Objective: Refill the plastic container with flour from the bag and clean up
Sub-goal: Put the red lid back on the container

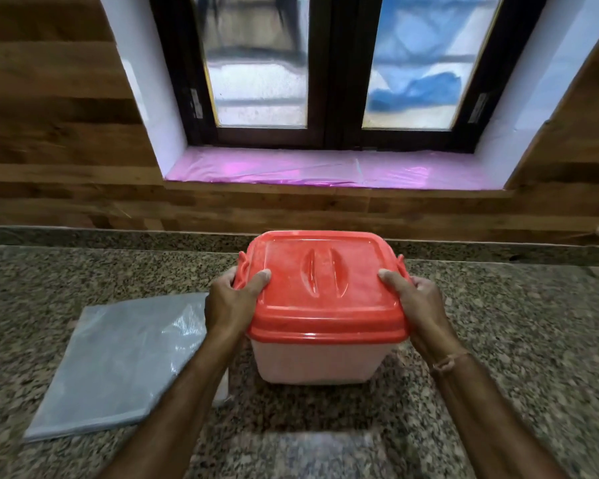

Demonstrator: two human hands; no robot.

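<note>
Container [320,357] is sitting dead centre between my hands, left [230,300] and right [417,299] clamping opposite sides of the lid [320,281], thumbs pressing on top.

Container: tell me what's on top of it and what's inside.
A red lid covers the container, thumbs of both hands pressing on it. Contents are hidden.
</note>
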